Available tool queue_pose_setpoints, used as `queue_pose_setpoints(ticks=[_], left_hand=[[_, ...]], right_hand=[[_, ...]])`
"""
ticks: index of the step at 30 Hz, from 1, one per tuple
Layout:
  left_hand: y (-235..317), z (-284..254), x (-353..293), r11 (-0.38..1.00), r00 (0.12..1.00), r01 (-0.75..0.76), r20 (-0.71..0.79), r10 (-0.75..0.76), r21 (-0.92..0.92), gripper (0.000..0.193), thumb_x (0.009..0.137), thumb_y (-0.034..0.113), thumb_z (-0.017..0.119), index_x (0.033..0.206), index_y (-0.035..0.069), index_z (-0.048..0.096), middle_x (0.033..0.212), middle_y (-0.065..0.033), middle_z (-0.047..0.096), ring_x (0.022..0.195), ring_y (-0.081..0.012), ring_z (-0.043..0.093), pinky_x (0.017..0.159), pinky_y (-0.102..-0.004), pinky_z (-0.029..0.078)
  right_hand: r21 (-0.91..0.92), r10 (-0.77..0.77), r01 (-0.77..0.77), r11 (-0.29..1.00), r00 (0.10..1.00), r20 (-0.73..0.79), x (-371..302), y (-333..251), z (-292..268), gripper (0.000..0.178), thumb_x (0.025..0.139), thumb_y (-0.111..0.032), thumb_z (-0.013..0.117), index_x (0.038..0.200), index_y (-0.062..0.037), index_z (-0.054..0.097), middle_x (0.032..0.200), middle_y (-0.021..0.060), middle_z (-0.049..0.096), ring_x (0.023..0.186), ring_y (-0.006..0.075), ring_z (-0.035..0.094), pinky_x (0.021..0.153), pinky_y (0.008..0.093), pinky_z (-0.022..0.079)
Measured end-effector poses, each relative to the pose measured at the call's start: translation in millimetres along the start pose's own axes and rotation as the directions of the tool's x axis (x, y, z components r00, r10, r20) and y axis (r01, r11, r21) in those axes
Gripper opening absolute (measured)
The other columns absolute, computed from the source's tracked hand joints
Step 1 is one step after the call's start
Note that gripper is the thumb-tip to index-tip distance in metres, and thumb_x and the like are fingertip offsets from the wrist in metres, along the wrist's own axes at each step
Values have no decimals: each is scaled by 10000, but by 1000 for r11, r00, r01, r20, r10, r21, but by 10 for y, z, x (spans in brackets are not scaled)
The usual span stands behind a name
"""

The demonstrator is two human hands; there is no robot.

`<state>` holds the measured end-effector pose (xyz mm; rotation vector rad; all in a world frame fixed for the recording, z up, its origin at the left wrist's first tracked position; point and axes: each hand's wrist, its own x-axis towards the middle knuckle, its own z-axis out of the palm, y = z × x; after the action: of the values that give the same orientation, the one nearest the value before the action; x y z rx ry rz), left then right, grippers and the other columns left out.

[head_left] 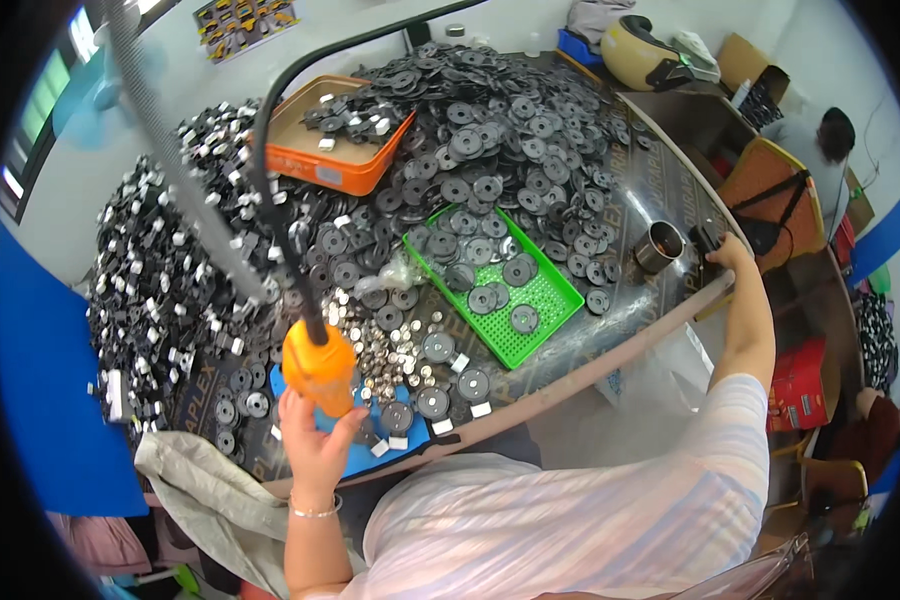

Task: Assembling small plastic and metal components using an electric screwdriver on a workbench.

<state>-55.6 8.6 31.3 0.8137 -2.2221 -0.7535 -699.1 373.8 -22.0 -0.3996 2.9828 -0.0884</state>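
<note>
My left hand (315, 440) is wrapped round the lower body of an orange electric screwdriver (318, 360) that hangs on a black cable. Its nose points down over a blue mat (358, 458) at the table's near edge. Several round black discs with white tabs (433, 402) lie on and beside the mat. Small silvery metal caps (385, 350) are strewn just beyond them. Far to the right, my right arm is stretched out, and my right hand (735, 252) grips a small black part (705, 238) at the table's edge. Next to it stands a shiny metal cup (660, 246).
A green perforated tray (550, 318) holds several black discs. Behind it rises a big heap of discs (490, 130). An orange bin (345, 178) rests on the pile, and black parts with white tabs (150, 270) cover the left. Another person (820, 150) is at far right.
</note>
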Motion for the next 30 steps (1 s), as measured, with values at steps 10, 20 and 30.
queue_pose_setpoints(ticks=[10,20,30], left_hand=[[331,250,-274,984,977,-36,201,72,-174,439,680,319,782,973,42,608,925,-91,625,866,-268,562,892,-394,362],[105,147,-525,981,977,-193,96,190,30,486,667,270,777,1068,65,596,927,-109,606,931,-296,535,861,-414,368],[-785,-101,-82,919,984,75,120,-131,386,525,638,298,795,1088,94,616,1065,-70,615,1069,-268,514,930,-421,333]], right_hand=[[656,-663,745,119,552,-506,-2547,-2076,-193,546,680,-178,717,1170,-35,525,1124,63,550,1042,178,530,902,307,413],[926,-732,34,-375,603,-318,-3912,-3130,37,566,725,-74,691,1232,-8,450,1037,69,500,801,166,583,721,296,493],[795,-479,361,-487,651,-589,-3436,-3119,-281,533,702,46,629,1200,8,443,1060,119,501,794,193,579,725,321,495]])
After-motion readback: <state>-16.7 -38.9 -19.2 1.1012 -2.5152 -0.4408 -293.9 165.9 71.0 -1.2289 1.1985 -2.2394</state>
